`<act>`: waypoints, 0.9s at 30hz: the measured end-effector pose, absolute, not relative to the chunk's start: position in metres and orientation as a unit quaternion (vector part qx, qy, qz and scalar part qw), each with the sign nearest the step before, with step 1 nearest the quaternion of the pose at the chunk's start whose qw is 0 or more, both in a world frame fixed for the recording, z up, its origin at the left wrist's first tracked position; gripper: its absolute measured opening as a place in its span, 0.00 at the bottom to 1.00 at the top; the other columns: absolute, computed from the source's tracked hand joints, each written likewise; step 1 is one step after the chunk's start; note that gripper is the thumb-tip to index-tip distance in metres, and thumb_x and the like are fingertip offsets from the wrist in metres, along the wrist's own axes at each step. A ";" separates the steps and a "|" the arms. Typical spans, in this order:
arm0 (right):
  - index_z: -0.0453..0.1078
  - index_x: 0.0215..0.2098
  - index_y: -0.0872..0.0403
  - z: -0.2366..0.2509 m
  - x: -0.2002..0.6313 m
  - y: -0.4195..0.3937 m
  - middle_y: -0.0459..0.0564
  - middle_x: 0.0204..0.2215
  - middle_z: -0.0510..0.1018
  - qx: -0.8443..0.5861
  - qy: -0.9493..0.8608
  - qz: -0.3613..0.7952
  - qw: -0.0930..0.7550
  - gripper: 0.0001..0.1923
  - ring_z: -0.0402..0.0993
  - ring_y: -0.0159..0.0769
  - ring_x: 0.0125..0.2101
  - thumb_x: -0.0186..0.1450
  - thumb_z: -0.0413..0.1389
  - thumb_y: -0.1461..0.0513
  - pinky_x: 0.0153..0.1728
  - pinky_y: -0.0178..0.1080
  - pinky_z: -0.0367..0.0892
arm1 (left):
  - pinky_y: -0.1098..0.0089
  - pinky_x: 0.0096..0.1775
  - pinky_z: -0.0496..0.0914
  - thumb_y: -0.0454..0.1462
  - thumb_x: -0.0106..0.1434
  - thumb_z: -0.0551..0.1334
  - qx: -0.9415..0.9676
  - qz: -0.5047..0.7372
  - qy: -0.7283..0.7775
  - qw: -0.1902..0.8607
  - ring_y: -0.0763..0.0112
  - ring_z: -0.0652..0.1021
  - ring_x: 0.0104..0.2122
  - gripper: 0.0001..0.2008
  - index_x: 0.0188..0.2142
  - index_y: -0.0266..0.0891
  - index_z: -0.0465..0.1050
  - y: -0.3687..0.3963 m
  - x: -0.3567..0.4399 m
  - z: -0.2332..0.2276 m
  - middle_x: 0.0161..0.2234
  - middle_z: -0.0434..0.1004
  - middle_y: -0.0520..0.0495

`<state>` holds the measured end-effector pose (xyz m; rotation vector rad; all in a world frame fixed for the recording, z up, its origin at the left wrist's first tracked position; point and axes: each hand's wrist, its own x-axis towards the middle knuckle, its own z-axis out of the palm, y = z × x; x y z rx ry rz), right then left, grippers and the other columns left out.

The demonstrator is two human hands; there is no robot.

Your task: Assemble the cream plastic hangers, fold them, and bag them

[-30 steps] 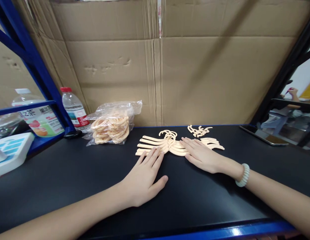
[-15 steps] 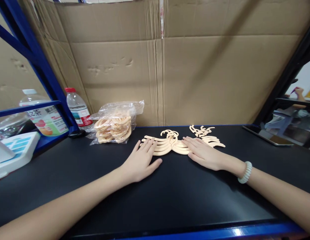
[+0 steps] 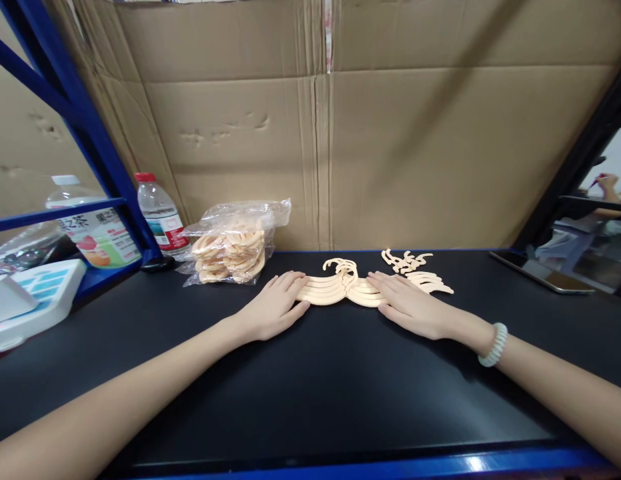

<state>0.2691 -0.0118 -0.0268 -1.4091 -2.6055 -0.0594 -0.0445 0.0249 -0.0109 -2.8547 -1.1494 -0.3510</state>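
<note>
Cream-coloured hangers [image 3: 323, 291], one overlapping set: laid flat on the black tabletop [image 3: 320, 387] between my hands, arms nested in rows, hooks [image 3: 346, 268] bunched at the middle and pointing away from me.

Left hand [image 3: 276, 303], mine: nearly flat, fingers straight, thumb held apart, resting over the hangers' left ends; not closed around anything. Right hand [image 3: 410, 307], mine: flattened likewise, fingers together across the right arms, tips of the hangers showing beyond. Pressure of either: cannot tell.

Handling, as I judge it: light, fairly stiff, smooth enough to slide on one another. Best hold: both sides of the arms, gathered evenly; the thin hooks look the likeliest to snap or tangle.

Also present: loose small pieces [image 3: 405, 262], behind the right arms; clear bag [image 3: 230, 247] of similar cream pieces, back left; red-capped bottle [image 3: 161, 217], beside the bag.
</note>
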 end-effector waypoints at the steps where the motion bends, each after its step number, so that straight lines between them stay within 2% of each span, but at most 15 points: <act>1: 0.47 0.67 0.59 -0.027 0.270 -0.011 0.59 0.65 0.52 -0.472 -0.876 -0.020 0.093 0.31 0.46 0.48 0.64 0.71 0.36 0.53 0.62 0.55 0.48 | 0.54 0.59 0.58 0.45 0.69 0.45 -0.921 -0.120 -0.370 0.018 0.56 0.62 0.60 0.25 0.59 0.33 0.57 0.024 -0.044 -0.011 0.60 0.61 0.34; 4: 0.46 0.67 0.60 -0.028 0.272 -0.009 0.59 0.65 0.51 -0.471 -0.878 -0.018 0.087 0.31 0.46 0.48 0.65 0.71 0.36 0.53 0.62 0.56 0.48 | 0.54 0.58 0.58 0.45 0.69 0.45 -0.915 -0.122 -0.384 0.007 0.56 0.62 0.60 0.25 0.59 0.32 0.57 0.020 -0.042 -0.011 0.60 0.60 0.34; 8: 0.45 0.67 0.61 -0.029 0.276 -0.007 0.59 0.65 0.50 -0.466 -0.881 -0.012 0.082 0.32 0.45 0.46 0.65 0.71 0.36 0.52 0.62 0.55 0.47 | 0.47 0.59 0.54 0.47 0.69 0.43 -0.906 -0.075 -0.417 -0.005 0.51 0.55 0.63 0.29 0.63 0.31 0.51 0.012 -0.039 -0.011 0.64 0.53 0.32; 11: 0.44 0.68 0.59 -0.029 0.278 -0.006 0.58 0.66 0.50 -0.462 -0.883 -0.005 0.086 0.32 0.44 0.46 0.65 0.71 0.36 0.52 0.63 0.54 0.47 | 0.44 0.59 0.52 0.48 0.69 0.42 -0.901 -0.052 -0.430 -0.010 0.49 0.52 0.64 0.30 0.64 0.33 0.47 0.008 -0.038 -0.011 0.65 0.49 0.33; 16: 0.45 0.68 0.57 -0.028 0.279 -0.007 0.57 0.66 0.51 -0.461 -0.882 0.001 0.099 0.31 0.45 0.46 0.65 0.71 0.38 0.52 0.62 0.54 0.48 | 0.44 0.60 0.51 0.49 0.69 0.42 -0.897 -0.052 -0.440 -0.018 0.50 0.51 0.64 0.30 0.65 0.34 0.47 0.007 -0.037 -0.011 0.65 0.49 0.34; 22: 0.48 0.67 0.58 -0.026 0.279 -0.006 0.59 0.64 0.55 -0.450 -0.886 -0.019 0.111 0.31 0.49 0.46 0.64 0.70 0.39 0.52 0.62 0.53 0.51 | 0.48 0.59 0.54 0.48 0.69 0.44 -0.901 -0.084 -0.426 0.001 0.54 0.56 0.63 0.29 0.63 0.36 0.50 0.006 -0.038 -0.013 0.63 0.54 0.35; 27: 0.48 0.66 0.61 -0.025 0.279 -0.006 0.61 0.64 0.54 -0.456 -0.884 -0.013 0.101 0.32 0.48 0.47 0.64 0.70 0.39 0.52 0.62 0.53 0.49 | 0.48 0.60 0.52 0.49 0.69 0.42 -0.894 -0.072 -0.442 -0.007 0.54 0.53 0.64 0.30 0.64 0.35 0.48 0.006 -0.037 -0.013 0.65 0.50 0.34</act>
